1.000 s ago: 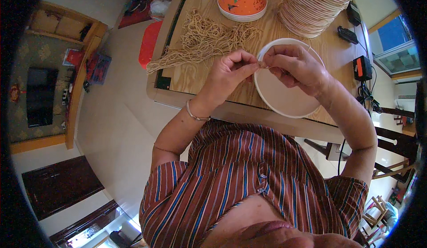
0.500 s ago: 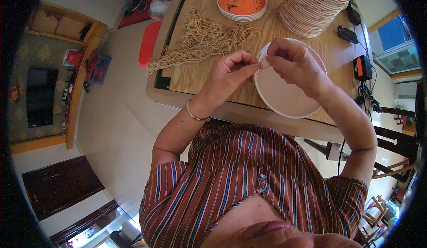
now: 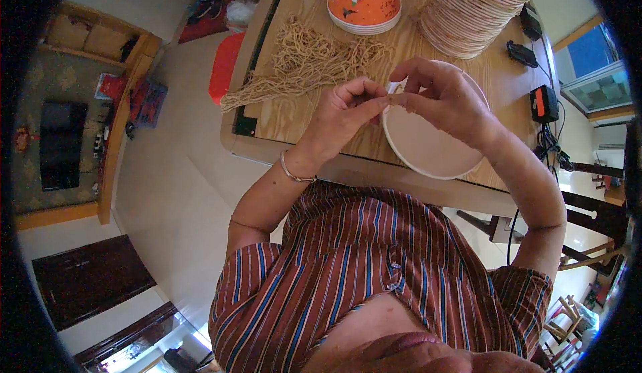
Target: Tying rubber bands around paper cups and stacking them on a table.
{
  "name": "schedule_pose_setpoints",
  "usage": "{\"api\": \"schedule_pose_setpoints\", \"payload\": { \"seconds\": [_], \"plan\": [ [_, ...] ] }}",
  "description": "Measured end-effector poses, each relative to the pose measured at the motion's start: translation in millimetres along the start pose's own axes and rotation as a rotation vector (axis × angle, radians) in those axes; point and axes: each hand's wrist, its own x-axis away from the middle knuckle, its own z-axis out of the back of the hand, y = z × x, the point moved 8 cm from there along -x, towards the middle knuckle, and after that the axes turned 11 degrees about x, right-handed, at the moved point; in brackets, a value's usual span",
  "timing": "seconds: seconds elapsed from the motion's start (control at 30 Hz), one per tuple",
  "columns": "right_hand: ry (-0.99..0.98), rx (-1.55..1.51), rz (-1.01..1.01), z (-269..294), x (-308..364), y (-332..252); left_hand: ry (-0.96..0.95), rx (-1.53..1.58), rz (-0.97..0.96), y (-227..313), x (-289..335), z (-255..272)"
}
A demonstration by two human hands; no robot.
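Here, hands (image 3: 340, 115) (image 3: 449, 102) meet near crinkled, tangled cords (image 3: 302, 65).

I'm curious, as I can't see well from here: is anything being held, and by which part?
The left hand and right hand come together at the fingertips; anything pinched there is too small to make out, so neither thing nor part can be told.

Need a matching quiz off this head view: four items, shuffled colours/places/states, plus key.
Things
1. Cord bundle
2. Pale bucket
3. Printed bucket
4. Left hand

Descriptions
A. Orange and green
B. Thumb and forefinger pinched together
C. Tan, tangled, on the tabletop
D. Partly covered in this view by the right hand

Pairs: 1-C, 2-D, 3-A, 4-B
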Motion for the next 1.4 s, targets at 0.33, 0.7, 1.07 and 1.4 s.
{"api": "schedule_pose_setpoints", "payload": {
  "seconds": [0.33, 0.7, 1.07, 1.4],
  "plan": [
    [0.012, -0.145, -0.024, -9.2, -2.6, 10.5, -0.002, -0.012, 0.014, 2.7, 0.6, -2.6],
    [0.063, 0.048, -0.045, -1.3, 2.9, 9.8, 0.016, 0.008, 0.023, -0.9, 1.2, 1.0],
    [-0.050, 0.029, -0.050, -5.2, -3.6, 13.4, 0.037, 0.044, 0.006, -5.4, 0.7, 5.2],
    [-0.031, 0.008, -0.026, -10.0, -5.3, 15.2, 0.024, 0.114, -0.069, -6.9, 2.9, 14.1]
  ]
}}
